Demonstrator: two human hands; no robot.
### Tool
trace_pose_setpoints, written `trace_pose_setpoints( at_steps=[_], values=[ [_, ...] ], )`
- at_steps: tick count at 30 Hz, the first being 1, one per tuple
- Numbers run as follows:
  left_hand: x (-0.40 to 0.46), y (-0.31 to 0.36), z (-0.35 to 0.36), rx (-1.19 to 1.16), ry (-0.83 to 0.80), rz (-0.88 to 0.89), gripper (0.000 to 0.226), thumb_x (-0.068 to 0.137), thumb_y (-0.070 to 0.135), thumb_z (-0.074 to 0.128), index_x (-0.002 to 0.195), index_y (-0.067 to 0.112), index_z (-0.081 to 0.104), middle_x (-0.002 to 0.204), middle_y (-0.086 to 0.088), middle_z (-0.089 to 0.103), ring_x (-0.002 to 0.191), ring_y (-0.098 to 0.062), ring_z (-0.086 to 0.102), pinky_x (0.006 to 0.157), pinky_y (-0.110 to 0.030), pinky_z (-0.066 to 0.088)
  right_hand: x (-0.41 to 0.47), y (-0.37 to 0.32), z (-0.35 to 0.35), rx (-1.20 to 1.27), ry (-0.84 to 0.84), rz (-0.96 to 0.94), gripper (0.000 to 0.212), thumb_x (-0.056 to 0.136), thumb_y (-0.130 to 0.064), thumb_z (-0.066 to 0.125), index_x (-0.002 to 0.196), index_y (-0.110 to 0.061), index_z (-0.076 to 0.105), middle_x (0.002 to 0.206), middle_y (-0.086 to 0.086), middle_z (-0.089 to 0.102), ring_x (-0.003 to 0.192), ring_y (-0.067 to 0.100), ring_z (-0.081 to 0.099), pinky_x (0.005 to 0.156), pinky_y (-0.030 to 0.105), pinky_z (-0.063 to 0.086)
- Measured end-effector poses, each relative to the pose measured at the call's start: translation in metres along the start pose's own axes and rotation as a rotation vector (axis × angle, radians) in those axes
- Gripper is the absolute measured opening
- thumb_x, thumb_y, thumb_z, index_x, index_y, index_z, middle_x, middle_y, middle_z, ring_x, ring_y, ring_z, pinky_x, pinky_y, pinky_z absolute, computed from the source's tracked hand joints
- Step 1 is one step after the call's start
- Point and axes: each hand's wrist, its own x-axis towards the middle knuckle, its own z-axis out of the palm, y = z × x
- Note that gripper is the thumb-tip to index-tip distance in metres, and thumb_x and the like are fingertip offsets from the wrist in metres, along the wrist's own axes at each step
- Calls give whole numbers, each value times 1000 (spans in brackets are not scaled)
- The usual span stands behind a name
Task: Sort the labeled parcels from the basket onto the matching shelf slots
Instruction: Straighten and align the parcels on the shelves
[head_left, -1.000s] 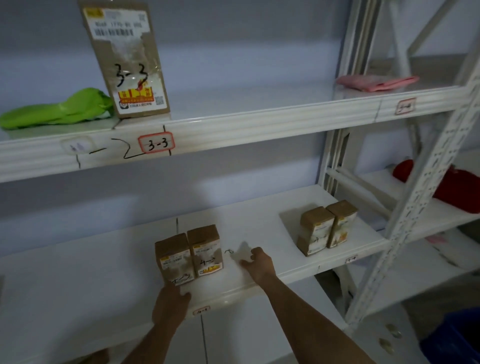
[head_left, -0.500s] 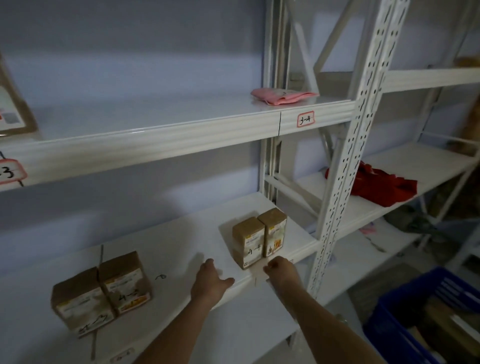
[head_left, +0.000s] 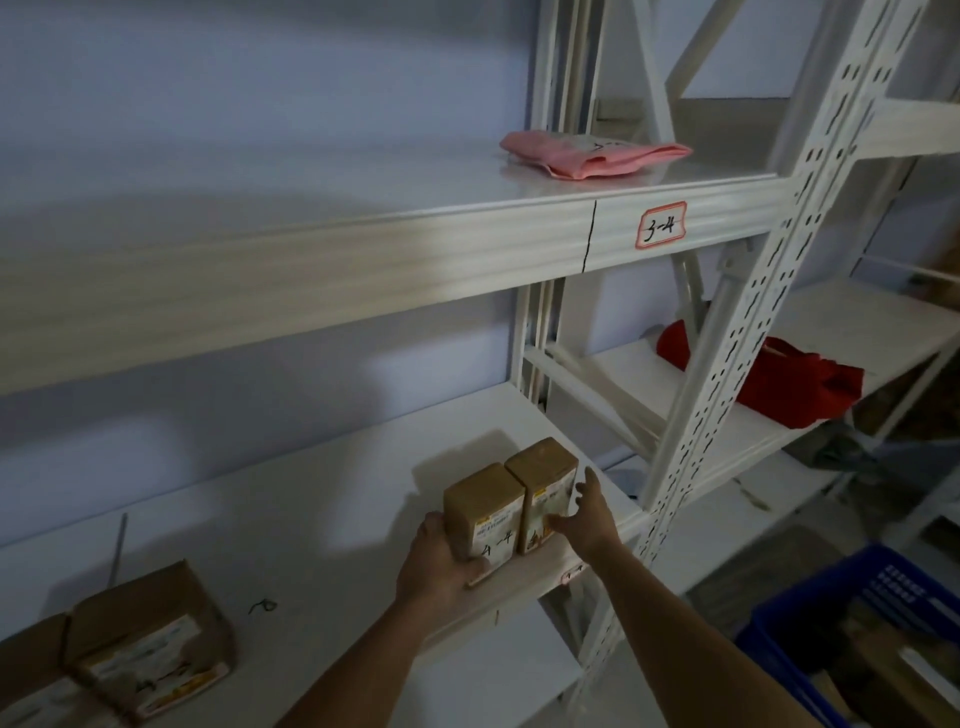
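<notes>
Gripping the left box (head_left: 483, 519) (marked 4-4) with my left hand (head_left: 434, 566), fingers curled round its lower corner, I rest my right hand (head_left: 584, 514) with fingers spread against the right box (head_left: 545, 491); both stand touching at the lower shelf (head_left: 311, 519) front edge.

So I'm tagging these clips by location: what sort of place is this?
Probably a parcel sorting or storage room: white metal shelves with handwritten slot labels, labelled cardboard boxes in the slots, and a blue basket on the floor.
</notes>
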Motion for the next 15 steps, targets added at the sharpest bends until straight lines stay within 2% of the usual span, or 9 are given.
trace_pose_setpoints(
  at_steps=[2, 4, 6, 9, 12, 15],
  values=[
    [4, 3, 1, 42, -22, 22, 62, 67, 24, 81, 117, 11, 46, 120, -4, 60, 110, -23, 59, 86, -30, 49, 8, 4, 3, -35, -37, 3, 84, 76, -3, 74, 145, -7, 26, 137, 12, 48, 126, 30, 47, 99, 36, 42],
    [9, 5, 2, 57, -25, 36, 57, 71, 20, 78, 116, 8, 47, 120, -7, 60, 110, -24, 59, 85, -29, 48, 14, 7, 5, -82, -45, -4, 57, 73, -5, 76, 121, -8, 46, 112, 7, 59, 112, 30, 57, 93, 37, 49],
    [12, 7, 2, 63, -23, 44, 56, 72, 18, 78, 117, 7, 47, 122, -8, 61, 112, -24, 59, 86, -29, 47, 19, 11, 6, -76, -43, -3, 47, 70, -5, 79, 104, -11, 47, 100, 4, 59, 104, 29, 60, 92, 42, 50],
    [20, 9, 0, 58, -11, 35, 56, 72, 16, 78, 117, 6, 47, 123, -9, 61, 113, -24, 59, 86, -29, 47, 27, 8, 8, -51, -52, -17, 48, 70, -4, 79, 104, -11, 46, 101, 5, 60, 102, 28, 60, 92, 42, 50],
    [26, 9, -1, 34, 15, 18, 55, 72, 13, 78, 117, 5, 47, 123, -10, 61, 113, -25, 59, 91, -34, 49, 34, 3, 11, -93, -66, -61, 52, 73, -7, 77, 114, -5, 46, 105, 7, 60, 99, 26, 58, 87, 34, 48],
    [28, 13, -3, 24, 44, -19, 55, 74, 11, 76, 119, 5, 45, 125, -11, 60, 115, -25, 58, 92, -33, 48, 42, 1, 15, -96, -77, -79, 51, 75, -8, 76, 116, -5, 45, 113, 11, 62, 105, 29, 59, 86, 34, 48]
  ],
)
